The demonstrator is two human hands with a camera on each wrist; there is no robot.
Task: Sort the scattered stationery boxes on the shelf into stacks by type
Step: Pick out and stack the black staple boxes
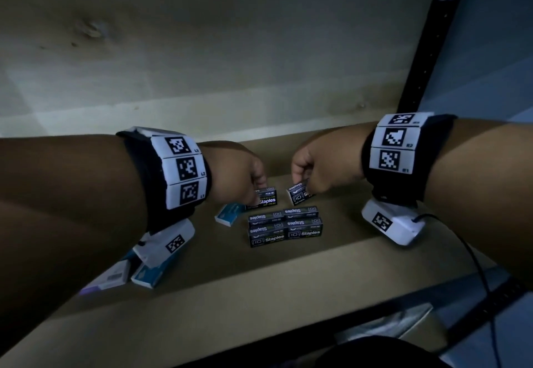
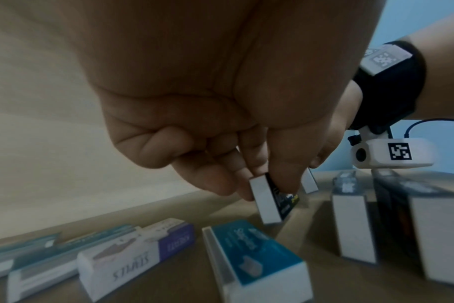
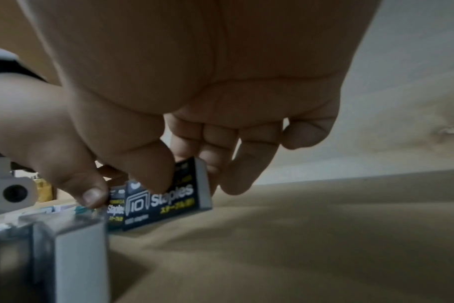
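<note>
My left hand (image 1: 253, 183) pinches a black staples box (image 1: 264, 198) between thumb and fingers; in the left wrist view the same black box (image 2: 272, 202) shows its white end. My right hand (image 1: 302, 178) pinches another black staples box (image 1: 298, 193), tilted, just above the shelf; its label faces the right wrist camera (image 3: 166, 197). A block of several black staples boxes (image 1: 285, 227) stands stacked in front of both hands. A blue-and-white box (image 1: 227, 214) lies left of the block.
Several more blue-and-white boxes (image 1: 150, 274) and a white-and-purple staples box (image 2: 132, 252) lie at the left under my left forearm. The brown shelf board (image 1: 360, 255) has a pale back wall and a black upright post (image 1: 427, 50) at the right.
</note>
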